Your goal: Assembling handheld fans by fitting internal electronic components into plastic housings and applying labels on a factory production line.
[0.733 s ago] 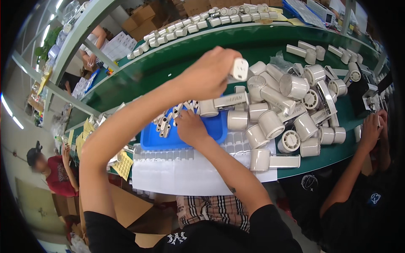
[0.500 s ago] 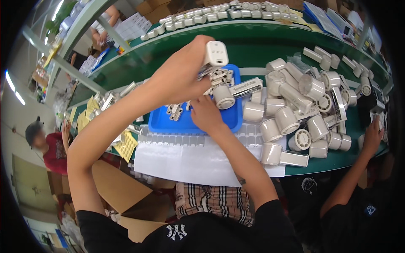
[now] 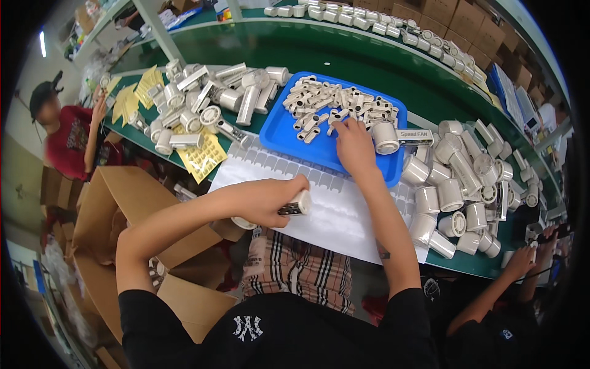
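Observation:
My left hand is wrapped round a white handheld fan, held low over the near edge of the white sheet. One end of the fan sticks out past my fingers; its round head shows partly below my wrist. My right hand reaches into the blue tray, its fingertips pinched on a small white part with dark spots. More such small parts lie heaped in the tray. Another white fan rests across the tray's right side, close to my right hand.
White fans are piled left and right on the green table. Yellow sticker sheets lie at left. An open cardboard box stands beside me. A co-worker's hands are at far right, and another person is at left.
My left hand has come down from above the tray toward me, still holding the fan. My right hand stays in the tray, at the small parts. The view has turned.

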`<state>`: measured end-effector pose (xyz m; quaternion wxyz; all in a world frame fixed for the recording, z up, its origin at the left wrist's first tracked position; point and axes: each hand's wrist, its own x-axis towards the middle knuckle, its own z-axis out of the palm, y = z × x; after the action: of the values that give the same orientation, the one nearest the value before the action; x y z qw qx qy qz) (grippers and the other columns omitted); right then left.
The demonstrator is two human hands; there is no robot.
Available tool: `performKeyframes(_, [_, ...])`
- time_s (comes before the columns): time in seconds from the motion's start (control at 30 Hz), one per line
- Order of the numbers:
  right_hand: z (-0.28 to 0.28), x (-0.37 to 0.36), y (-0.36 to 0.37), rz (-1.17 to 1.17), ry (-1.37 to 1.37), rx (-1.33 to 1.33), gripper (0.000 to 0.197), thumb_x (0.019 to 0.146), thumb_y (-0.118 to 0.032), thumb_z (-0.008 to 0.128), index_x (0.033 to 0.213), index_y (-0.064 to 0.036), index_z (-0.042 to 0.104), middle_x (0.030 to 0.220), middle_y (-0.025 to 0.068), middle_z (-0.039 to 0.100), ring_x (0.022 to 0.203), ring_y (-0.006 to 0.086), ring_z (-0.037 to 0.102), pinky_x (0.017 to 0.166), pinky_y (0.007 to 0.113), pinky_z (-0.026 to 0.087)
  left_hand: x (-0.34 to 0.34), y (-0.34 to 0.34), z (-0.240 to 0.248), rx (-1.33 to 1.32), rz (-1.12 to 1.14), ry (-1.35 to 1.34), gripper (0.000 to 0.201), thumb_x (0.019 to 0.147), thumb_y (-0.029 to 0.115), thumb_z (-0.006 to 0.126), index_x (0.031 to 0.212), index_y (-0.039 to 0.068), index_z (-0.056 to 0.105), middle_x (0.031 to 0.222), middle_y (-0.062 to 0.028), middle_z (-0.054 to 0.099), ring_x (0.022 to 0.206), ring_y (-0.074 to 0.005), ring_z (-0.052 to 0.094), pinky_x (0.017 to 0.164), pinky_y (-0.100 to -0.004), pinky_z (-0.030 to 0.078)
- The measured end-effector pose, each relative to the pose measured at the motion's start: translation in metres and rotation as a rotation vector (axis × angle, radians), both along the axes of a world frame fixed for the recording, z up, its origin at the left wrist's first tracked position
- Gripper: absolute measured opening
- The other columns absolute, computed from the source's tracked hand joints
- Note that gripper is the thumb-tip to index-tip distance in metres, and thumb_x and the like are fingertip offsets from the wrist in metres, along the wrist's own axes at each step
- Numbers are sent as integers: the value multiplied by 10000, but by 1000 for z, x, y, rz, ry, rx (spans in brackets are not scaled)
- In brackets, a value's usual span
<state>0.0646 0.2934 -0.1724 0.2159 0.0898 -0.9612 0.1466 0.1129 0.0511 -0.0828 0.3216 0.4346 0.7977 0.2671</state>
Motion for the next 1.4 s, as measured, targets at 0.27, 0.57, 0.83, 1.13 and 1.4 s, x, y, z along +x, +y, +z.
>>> performKeyframes(0.27, [4, -22, -5, 45, -43, 112, 203, 769, -86, 712, 972, -82, 714, 977, 91, 620, 982, 293, 581, 836, 408, 508, -7, 32, -48, 165, -220, 382, 615, 725, 187, 759, 1284, 32, 553, 1055, -136, 613, 1041, -325, 559, 895, -424, 469])
performKeyframes(0.57, [22, -5, 2, 88, -67, 1, 179, 836, -85, 661, 1006, -47, 699, 964, 154, 634, 966, 325, 608, 855, 402, 499, -20, -15, -41, 205, 23, 510, 543, 669, 252, 827, 1141, 76, 625, 1110, -99, 630, 1077, -312, 560, 915, -411, 450])
performKeyframes(0.83, [44, 100, -47, 341, -248, -450, 247, 854, -59, 686, 1101, -52, 685, 904, 86, 606, 769, 201, 583, 680, 298, 479, -12, -37, -72, 385, 188, 449, 441, 724, 201, 786, 1097, 46, 607, 1067, -109, 599, 1026, -317, 554, 879, -396, 466])
performKeyframes(1.13, [39, 107, -60, 286, -356, -484, 250, 812, -19, 719, 1060, -47, 701, 906, 72, 594, 750, 180, 594, 670, 293, 497, -8, -36, -79, 478, 237, 495, 389, 734, 191, 782, 1068, 78, 620, 1020, -73, 618, 952, -297, 581, 817, -379, 490])
performKeyframes(1.4, [34, 110, -68, 212, -260, -404, 220, 769, -1, 757, 982, -53, 756, 810, 69, 653, 720, 136, 623, 626, 259, 481, -7, -34, -95, 575, 254, 630, 312, 750, 200, 749, 1015, 117, 607, 996, -40, 607, 897, -279, 586, 753, -379, 502])
